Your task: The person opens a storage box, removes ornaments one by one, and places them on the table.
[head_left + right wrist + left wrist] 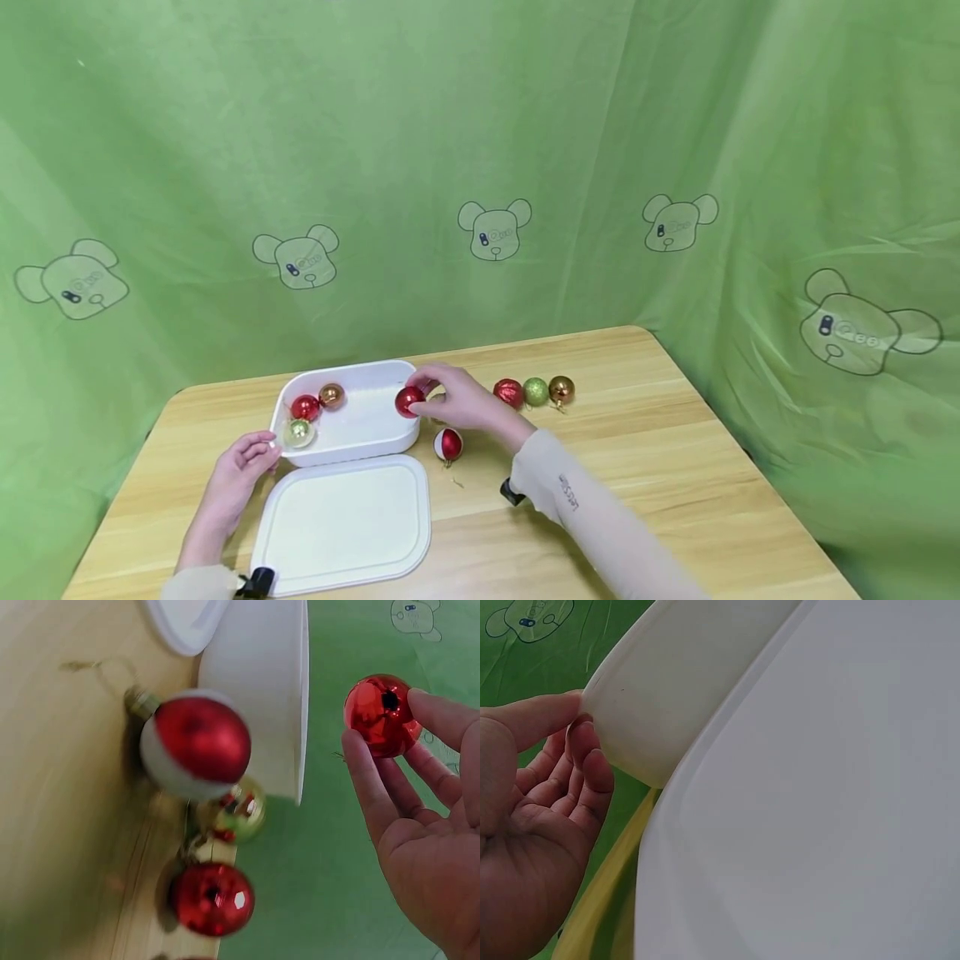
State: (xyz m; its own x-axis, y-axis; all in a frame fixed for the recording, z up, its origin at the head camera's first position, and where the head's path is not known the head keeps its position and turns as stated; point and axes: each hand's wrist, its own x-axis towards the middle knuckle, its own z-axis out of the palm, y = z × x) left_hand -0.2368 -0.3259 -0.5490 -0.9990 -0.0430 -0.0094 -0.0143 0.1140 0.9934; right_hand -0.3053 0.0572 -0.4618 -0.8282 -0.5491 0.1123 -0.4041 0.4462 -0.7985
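My right hand [459, 402] pinches a shiny red Christmas bauble [381, 714] between thumb and fingertips, over the right end of a white plastic box [360, 454]. At the box's near left corner, my left hand [238, 477] grips the rim, thumb on top and fingers curled below. Inside the box's left part lie a red bauble [305, 407], a copper bauble [332, 396] and a pale green-gold bauble [299, 432]. A red-and-white bauble [202, 742] rests on the table right of the box. Near it, a gold bauble [244, 810] is partly hidden behind my right hand in the head view.
A white lid [345, 521] lies flat in front of the box. Farther right stand a ridged red bauble [508, 392], a glittery green bauble [536, 392] and a bronze bauble [562, 390] in a row on the wooden table [637, 467]. Green cloth [405, 167] hangs behind.
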